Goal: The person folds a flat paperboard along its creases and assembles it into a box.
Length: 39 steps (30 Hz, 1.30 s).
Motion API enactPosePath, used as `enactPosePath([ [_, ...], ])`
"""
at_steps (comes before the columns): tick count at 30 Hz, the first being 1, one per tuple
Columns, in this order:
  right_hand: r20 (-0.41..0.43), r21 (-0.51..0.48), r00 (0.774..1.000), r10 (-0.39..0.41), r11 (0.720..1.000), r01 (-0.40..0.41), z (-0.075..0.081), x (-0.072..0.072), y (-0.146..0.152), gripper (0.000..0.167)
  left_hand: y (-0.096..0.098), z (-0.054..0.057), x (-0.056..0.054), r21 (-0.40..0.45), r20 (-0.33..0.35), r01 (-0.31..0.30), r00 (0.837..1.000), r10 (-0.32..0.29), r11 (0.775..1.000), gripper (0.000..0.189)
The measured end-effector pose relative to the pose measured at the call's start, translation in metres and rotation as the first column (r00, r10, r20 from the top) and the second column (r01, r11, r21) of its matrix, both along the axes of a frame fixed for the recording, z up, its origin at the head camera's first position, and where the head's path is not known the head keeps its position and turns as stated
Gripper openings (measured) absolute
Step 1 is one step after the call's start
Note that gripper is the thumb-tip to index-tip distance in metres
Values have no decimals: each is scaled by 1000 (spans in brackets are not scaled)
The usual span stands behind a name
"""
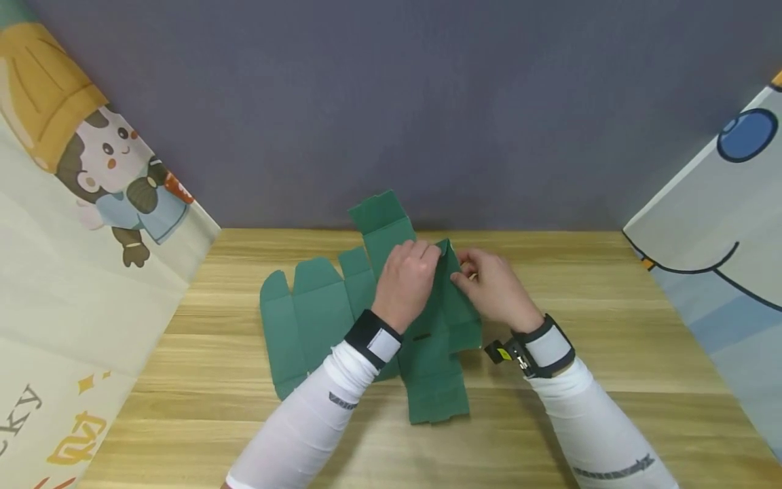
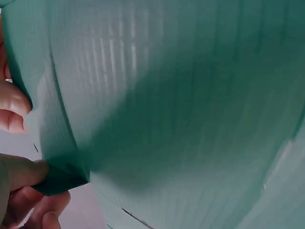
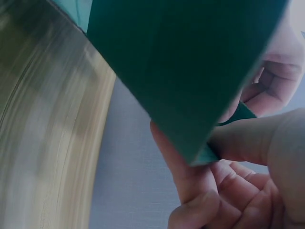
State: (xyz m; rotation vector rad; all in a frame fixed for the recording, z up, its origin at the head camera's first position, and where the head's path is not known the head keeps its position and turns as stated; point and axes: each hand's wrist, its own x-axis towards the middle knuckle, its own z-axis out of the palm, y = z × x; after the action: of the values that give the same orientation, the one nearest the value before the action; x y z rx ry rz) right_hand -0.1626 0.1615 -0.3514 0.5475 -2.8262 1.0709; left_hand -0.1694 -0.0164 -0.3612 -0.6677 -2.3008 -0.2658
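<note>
A flat green cardboard box blank (image 1: 320,305) with creased panels and flaps is partly unfolded, its right side raised in a fold. The left hand (image 1: 408,282) reaches over its upper middle, and in the left wrist view its thumb and fingers (image 2: 24,176) pinch a small folded flap at the edge. Across the fold, the right hand (image 1: 495,288) holds the right panel's upper edge. Seen from the right wrist, its thumb (image 3: 243,140) and fingers grip the panel's pointed corner, close to the left hand (image 3: 281,86).
The blank lies on a wood-grain table (image 1: 611,407). A dark grey panel (image 1: 391,109) rises behind it. Cartoon-printed cloths flank the table, one on the left (image 1: 91,285) and one on the right (image 1: 690,224).
</note>
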Motion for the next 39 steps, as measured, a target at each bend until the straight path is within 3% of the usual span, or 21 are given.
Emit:
enactPosePath([
  [5, -1, 8, 1000, 6, 1000, -6, 0, 1, 0, 29, -8, 7, -1, 123, 88, 21, 996, -32, 992, 7],
  [11, 19, 23, 1000, 9, 1000, -10, 1, 3, 3, 32, -25, 15, -4, 177, 139, 27, 989, -53, 984, 19],
  [15, 27, 23, 1000, 5, 1000, -6, 1, 4, 6, 34, -51, 19, -8, 205, 153, -35, 988, 3, 978, 31],
  [18, 31, 24, 1000, 1, 1000, -2, 1, 4, 10, 35, -79, 21, -11, 230, 223, -104, 973, 51, 968, 35],
  [21, 36, 31, 999, -5, 1000, 4, 1, 4, 13, 36, -105, 23, -13, 209, 356, -153, 932, 70, 966, 38],
  [25, 34, 33, 999, -11, 999, 9, 1, 3, 18, 36, -125, 26, -19, 43, 538, -142, 837, 97, 989, 42],
  [27, 29, 29, 1000, -8, 1000, 7, 1, 2, 19, 35, -128, 25, -22, -31, 594, -124, 796, 118, 992, 40],
  [29, 25, 26, 1000, -8, 1000, 7, 1, 2, 20, 34, -129, 23, -24, -58, 621, -115, 774, 126, 992, 35],
  [30, 23, 25, 1000, -8, 1000, 7, 1, 2, 21, 34, -128, 22, -24, -54, 624, -117, 771, 125, 992, 31],
  [32, 19, 19, 1000, -7, 1000, 7, 1, 2, 20, 32, -128, 19, -25, -30, 613, -124, 781, 117, 992, 23],
  [39, 20, 14, 1000, -9, 1000, 9, 0, 1, 18, 32, -121, 11, -13, 11, 499, -102, 863, 83, 995, 10],
])
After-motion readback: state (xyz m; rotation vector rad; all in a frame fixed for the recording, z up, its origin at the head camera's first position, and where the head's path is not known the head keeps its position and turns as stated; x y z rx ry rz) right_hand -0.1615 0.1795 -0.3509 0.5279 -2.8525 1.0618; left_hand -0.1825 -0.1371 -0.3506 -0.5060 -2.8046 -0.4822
